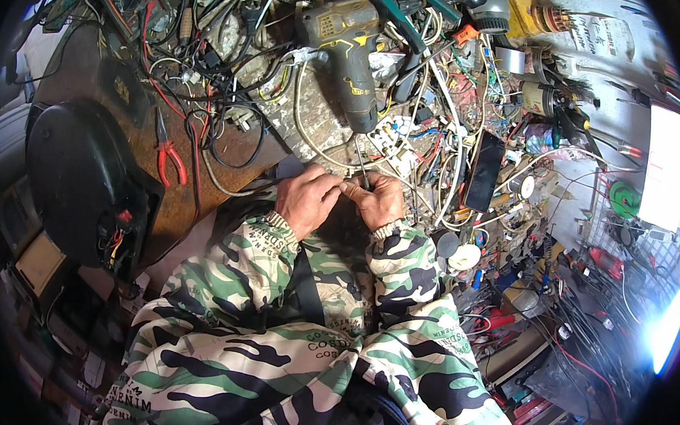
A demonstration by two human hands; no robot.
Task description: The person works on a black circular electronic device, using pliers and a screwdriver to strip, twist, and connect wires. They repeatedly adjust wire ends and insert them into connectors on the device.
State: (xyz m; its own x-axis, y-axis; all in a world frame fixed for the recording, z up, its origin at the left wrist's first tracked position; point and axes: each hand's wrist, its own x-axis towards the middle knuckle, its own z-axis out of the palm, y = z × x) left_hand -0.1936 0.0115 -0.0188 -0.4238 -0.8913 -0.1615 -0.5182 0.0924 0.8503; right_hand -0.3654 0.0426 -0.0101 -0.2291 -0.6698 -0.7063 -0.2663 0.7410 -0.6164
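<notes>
Both my hands meet at the near edge of the cluttered bench, close to my body. My left hand (307, 200) is closed, its fingertips pinched beside my right thumb; what they hold is hidden. My right hand (381, 202) grips a thin tool with a metal shaft (360, 156), which points away from me; its exact kind is not clear. Just beyond that tip lies a yellow and black cordless power tool (354, 77), its grip toward me. To the left, red-handled pliers (170, 162) rest on the brown wooden surface.
A black rounded housing (74, 173) with coloured wires sits at left. Tangled cables (233, 112) and a multimeter (129, 1) lie at the far left. On the right are a black phone (484, 173), a wire spool (522, 186) and a can holding brushes (540, 98).
</notes>
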